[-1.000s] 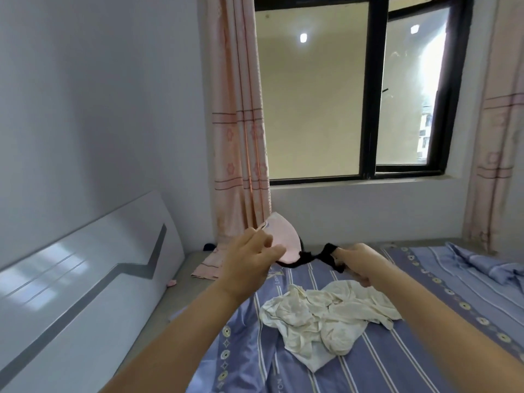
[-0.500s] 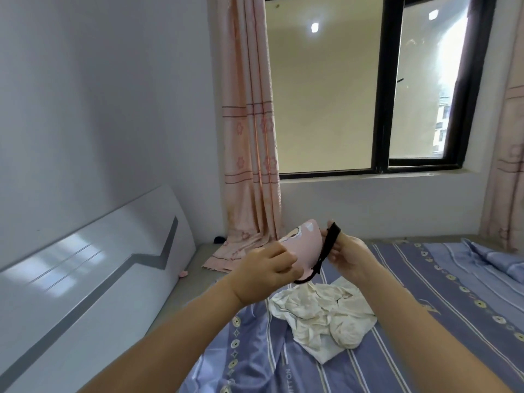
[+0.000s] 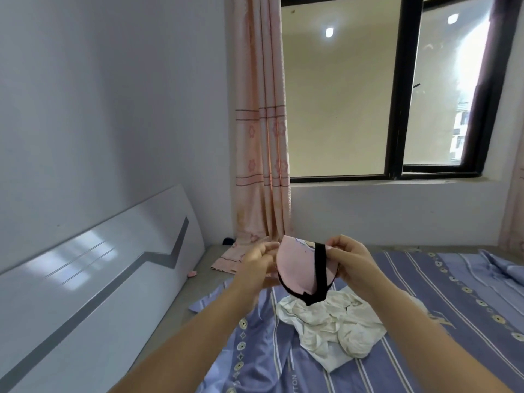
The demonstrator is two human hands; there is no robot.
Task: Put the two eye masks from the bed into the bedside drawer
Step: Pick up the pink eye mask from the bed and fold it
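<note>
at far left a white headboard (image 3: 93, 276) leans along the wall, a pink curtain (image 3: 261, 137) hanging beyond it. the left hand (image 3: 259, 263) pinches one edge of the pink eye mask (image 3: 295, 269), held up in the air above the bed (image 3: 425, 293); its black strap (image 3: 320, 268) loops across the front. the right hand (image 3: 351, 260) grips the opposite edge. below them a crumpled white cloth (image 3: 331, 321) lies on the striped sheet.
</note>
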